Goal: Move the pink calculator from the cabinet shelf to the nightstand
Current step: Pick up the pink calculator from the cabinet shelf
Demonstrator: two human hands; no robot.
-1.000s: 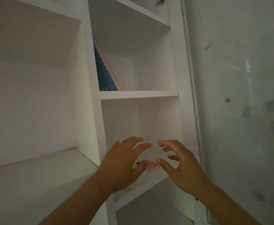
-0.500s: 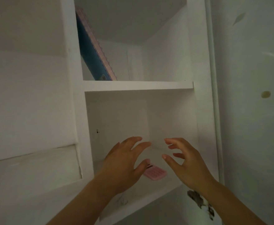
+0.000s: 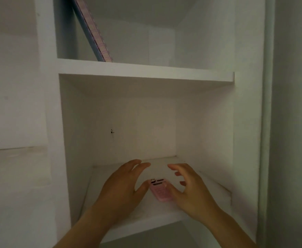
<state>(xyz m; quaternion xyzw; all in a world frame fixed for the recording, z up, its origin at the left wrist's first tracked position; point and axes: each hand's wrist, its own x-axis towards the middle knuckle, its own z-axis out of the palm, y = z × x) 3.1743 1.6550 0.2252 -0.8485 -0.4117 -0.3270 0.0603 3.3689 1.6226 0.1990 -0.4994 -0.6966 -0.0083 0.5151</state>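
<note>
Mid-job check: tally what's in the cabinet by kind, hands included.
Calculators: 1, the pink calculator, flat on the lower shelf.
Notebooks: 1, the notebook, leaning on the upper shelf.
Hands: 2, left hand and right hand, flanking the calculator.
Total: 4.

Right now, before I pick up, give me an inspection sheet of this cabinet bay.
Surface: white shelf, dim light.
Job's things: pink calculator lies flat on the shelf near its front; nightstand not in view.
Clutter: notebook leans on the upper shelf.
Grippers: left hand and right hand are open with fingers spread, one on each side of the calculator; whether the thumbs touch it cannot be told.
Cables: nothing seen.
Surroundings: white cabinet wall; small dark mark on the bay's inner wall.
</note>
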